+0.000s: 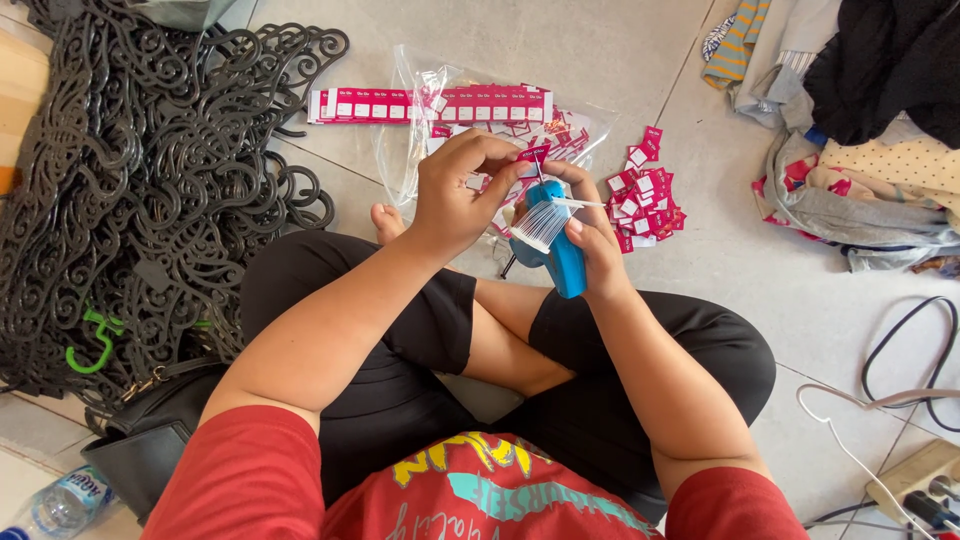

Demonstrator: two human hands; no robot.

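Blue tagging gun (pixel 560 255) upright in right hand (pixel 598 250), needle up; left hand (pixel 455 195) pinching pink tag (pixel 532 154).

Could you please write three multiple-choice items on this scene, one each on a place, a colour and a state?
1. Where does the pile of black hangers lie?
A. on the person's left
B. on the lap
C. on the clothes

2. What colour is the tagging gun?
A. green
B. blue
C. black

3. What does the left hand do?
A. rests flat on the floor
B. pinches a pink tag at the gun's needle
C. grips a bottle

Key: A, the hangers fill the left floor; B, its body is blue in the right hand; B, the fingers close on the tag.
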